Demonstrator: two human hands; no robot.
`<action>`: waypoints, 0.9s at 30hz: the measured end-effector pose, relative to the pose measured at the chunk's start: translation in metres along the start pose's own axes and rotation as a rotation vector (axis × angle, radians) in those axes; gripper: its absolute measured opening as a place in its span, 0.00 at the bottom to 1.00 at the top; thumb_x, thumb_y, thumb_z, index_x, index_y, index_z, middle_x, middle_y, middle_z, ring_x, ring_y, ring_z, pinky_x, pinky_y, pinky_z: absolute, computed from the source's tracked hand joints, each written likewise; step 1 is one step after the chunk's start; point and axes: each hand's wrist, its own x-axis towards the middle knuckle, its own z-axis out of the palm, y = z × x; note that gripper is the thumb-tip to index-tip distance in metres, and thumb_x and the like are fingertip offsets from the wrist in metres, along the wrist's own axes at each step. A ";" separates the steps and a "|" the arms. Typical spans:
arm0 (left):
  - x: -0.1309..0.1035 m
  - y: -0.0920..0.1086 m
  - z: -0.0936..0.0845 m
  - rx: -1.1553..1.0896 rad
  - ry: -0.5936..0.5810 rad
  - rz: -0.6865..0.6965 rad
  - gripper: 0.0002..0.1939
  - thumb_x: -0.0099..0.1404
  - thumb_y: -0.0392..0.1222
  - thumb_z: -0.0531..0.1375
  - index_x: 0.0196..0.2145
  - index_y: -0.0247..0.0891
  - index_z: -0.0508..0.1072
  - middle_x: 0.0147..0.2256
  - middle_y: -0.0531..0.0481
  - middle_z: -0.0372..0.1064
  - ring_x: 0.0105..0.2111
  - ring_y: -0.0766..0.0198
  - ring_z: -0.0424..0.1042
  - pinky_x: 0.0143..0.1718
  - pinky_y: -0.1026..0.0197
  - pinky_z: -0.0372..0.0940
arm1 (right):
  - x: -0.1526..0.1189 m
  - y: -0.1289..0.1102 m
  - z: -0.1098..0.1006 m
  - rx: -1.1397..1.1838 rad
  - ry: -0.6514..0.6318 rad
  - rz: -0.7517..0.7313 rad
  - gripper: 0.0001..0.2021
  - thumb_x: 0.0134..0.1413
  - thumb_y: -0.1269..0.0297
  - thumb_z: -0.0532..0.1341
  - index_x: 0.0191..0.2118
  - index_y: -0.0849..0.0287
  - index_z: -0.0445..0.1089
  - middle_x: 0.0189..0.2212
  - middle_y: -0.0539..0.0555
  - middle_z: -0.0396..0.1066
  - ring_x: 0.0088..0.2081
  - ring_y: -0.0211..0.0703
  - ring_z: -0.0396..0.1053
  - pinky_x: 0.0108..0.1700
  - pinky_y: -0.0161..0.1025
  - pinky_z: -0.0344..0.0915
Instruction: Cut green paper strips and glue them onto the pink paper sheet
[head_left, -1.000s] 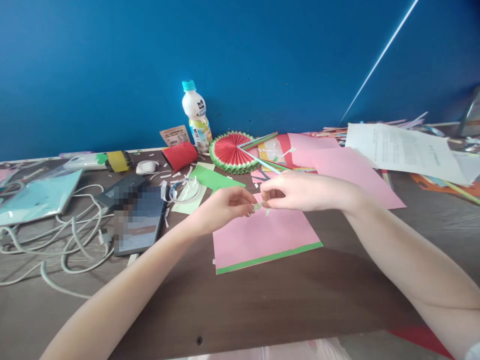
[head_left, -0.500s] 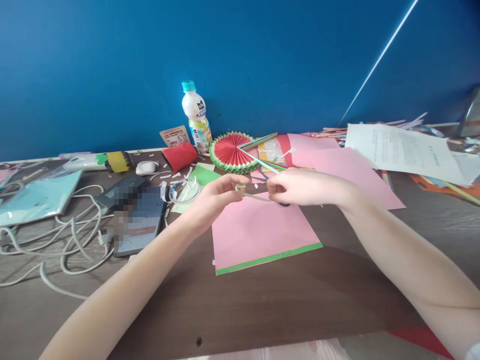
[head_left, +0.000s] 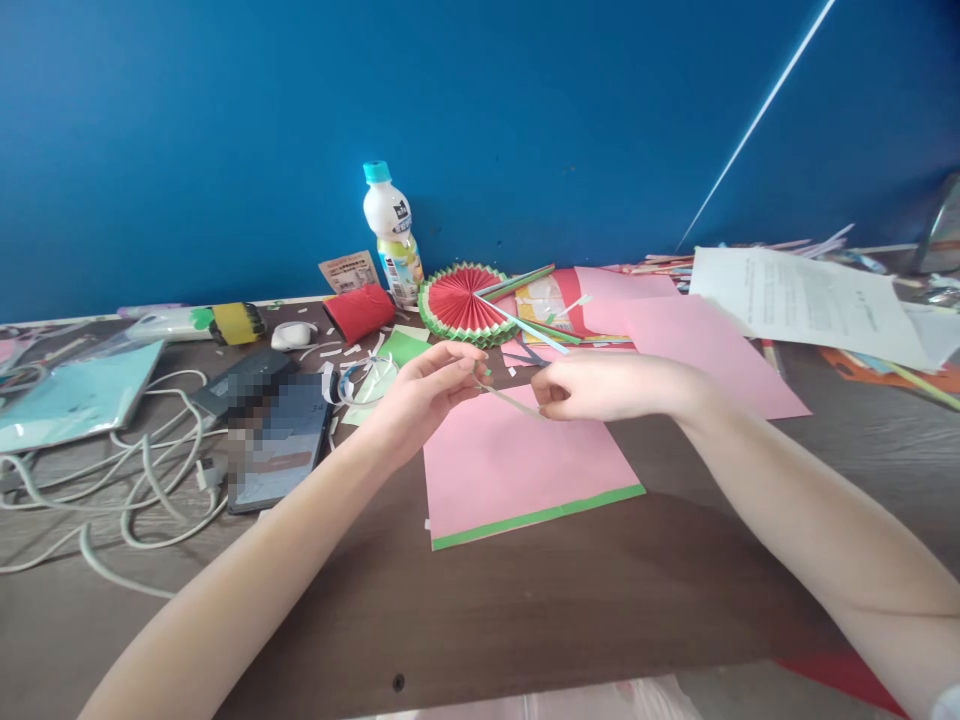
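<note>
A narrow pale green paper strip [head_left: 514, 402] stretches between my two hands, above a pink paper sheet [head_left: 517, 465] with a green band along its near edge. My left hand [head_left: 439, 385] pinches the strip's left end, where a small green bit shows at the fingertips. The other end sits in the closed fingers of my right hand [head_left: 592, 385]. Just beyond the hands lies a pleated red paper fan disc [head_left: 465, 305] with a green and white rim, and thin paper strips [head_left: 525, 325] rest across it.
At the back stands a drink bottle [head_left: 394, 240] against the blue wall. On the left are a phone [head_left: 289, 450], white cables [head_left: 161, 480], an earbud case [head_left: 294, 336] and a red paper roll [head_left: 360, 312]. More pink paper [head_left: 720, 350] and a printed sheet [head_left: 810, 300] lie to the right.
My left fingers have closed more tightly at the strip's end, and the small curl there shows less. The right hand has shifted slightly, and the strip slants down toward it.
</note>
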 end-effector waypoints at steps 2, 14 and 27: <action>0.000 0.000 -0.001 0.020 0.012 0.002 0.03 0.54 0.38 0.62 0.29 0.39 0.71 0.29 0.55 0.67 0.30 0.72 0.67 0.37 0.65 0.61 | 0.000 0.001 -0.001 -0.005 -0.006 0.010 0.07 0.47 0.63 0.52 0.28 0.57 0.66 0.23 0.50 0.64 0.22 0.36 0.59 0.22 0.35 0.44; -0.001 0.005 -0.005 0.206 -0.012 0.040 0.14 0.51 0.35 0.63 0.38 0.42 0.73 0.35 0.54 0.69 0.30 0.71 0.66 0.33 0.64 0.59 | -0.006 0.009 -0.012 0.063 -0.035 0.044 0.08 0.44 0.64 0.53 0.29 0.56 0.68 0.28 0.50 0.69 0.26 0.38 0.63 0.23 0.34 0.49; 0.000 0.025 -0.018 0.374 -0.072 -0.054 0.11 0.49 0.38 0.65 0.34 0.40 0.74 0.29 0.53 0.71 0.28 0.69 0.69 0.33 0.64 0.63 | -0.013 0.018 -0.021 0.136 -0.014 0.071 0.08 0.47 0.63 0.53 0.28 0.57 0.68 0.24 0.50 0.63 0.20 0.33 0.54 0.21 0.34 0.48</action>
